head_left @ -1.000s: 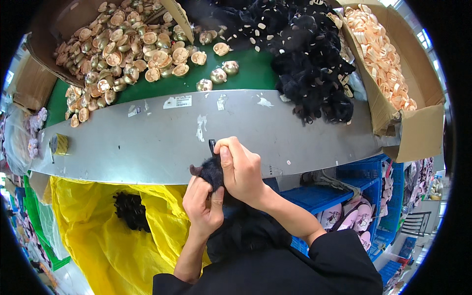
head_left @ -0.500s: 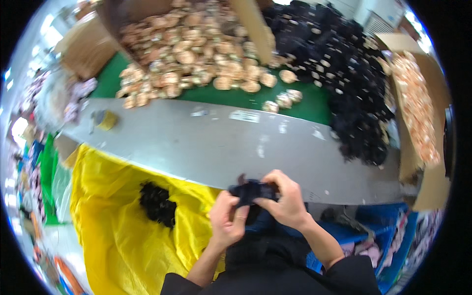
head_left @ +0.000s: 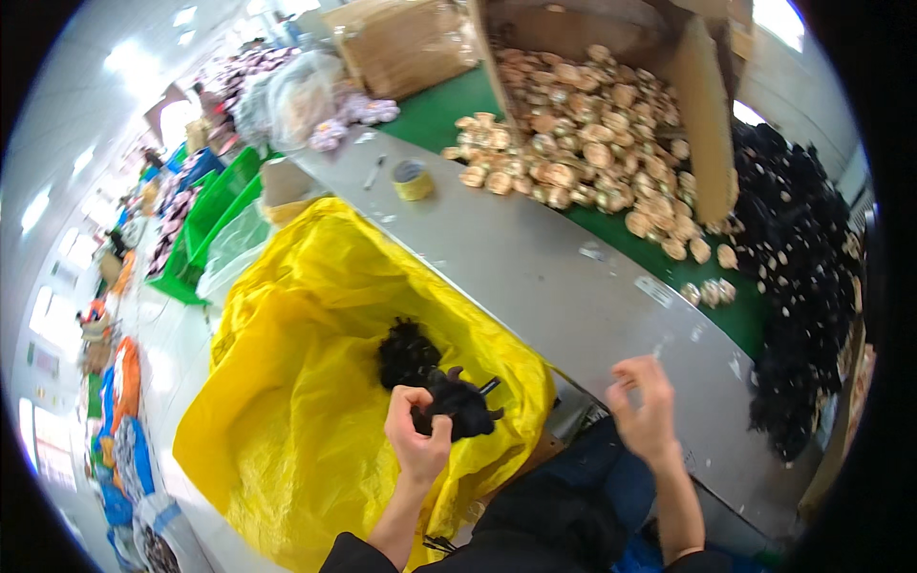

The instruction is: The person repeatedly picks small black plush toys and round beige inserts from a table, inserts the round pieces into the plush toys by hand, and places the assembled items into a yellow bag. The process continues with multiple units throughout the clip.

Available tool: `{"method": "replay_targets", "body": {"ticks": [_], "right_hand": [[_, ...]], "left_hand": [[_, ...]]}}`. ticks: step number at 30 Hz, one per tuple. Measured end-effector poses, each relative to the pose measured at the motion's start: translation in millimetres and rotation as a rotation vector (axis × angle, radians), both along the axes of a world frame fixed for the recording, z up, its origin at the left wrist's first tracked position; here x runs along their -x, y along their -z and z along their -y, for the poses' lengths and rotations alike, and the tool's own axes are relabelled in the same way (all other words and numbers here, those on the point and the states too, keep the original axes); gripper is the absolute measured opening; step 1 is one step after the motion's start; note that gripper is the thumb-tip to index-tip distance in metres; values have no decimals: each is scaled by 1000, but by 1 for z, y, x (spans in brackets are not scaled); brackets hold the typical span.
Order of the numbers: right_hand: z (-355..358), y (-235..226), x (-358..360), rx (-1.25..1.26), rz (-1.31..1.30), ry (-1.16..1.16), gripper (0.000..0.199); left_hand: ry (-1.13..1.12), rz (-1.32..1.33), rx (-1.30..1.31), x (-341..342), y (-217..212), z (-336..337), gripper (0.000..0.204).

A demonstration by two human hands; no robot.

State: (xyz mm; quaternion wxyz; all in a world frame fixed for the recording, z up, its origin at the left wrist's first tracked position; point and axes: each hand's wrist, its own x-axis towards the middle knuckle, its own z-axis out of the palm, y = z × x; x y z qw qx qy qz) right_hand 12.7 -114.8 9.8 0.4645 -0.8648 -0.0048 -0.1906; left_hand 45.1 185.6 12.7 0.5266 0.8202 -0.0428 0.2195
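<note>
My left hand (head_left: 417, 441) is over the open yellow bag (head_left: 287, 430), its thumb and fingers curled around the edge of a black plush piece (head_left: 463, 406). Short rounded nubs and a small dark strip stick out from that piece. Deeper in the bag lies another black fluffy piece (head_left: 406, 353). My right hand (head_left: 646, 409) hovers by the near edge of the grey metal table (head_left: 535, 277), fingers loosely bent, thumb apart, nothing between them.
Many round tan-gold pieces (head_left: 611, 143) spill from a cardboard box (head_left: 702, 124). A heap of black fluffy pieces (head_left: 798, 248) lies at the right. A tape roll (head_left: 413, 180) sits on the table; a green crate (head_left: 215, 215) stands at the left.
The black plush piece has gone from between both hands at the table edge to my left hand over the bag. My right hand has let go and separated. The view has turned left.
</note>
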Motion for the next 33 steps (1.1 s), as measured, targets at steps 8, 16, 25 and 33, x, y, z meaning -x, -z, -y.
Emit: {"method": "replay_targets", "body": {"ticks": [8, 16, 25, 33], "right_hand": [[131, 0, -195, 630, 89, 56, 46], [133, 3, -321, 808, -259, 135, 61], [165, 18, -266, 927, -429, -91, 55], [197, 39, -203, 769, -197, -101, 25]], "left_hand": [[38, -51, 188, -1, 27, 0, 23], [380, -228, 338, -2, 36, 79, 20], [471, -309, 324, -26, 35, 109, 18], [528, -268, 366, -15, 29, 95, 16]]}}
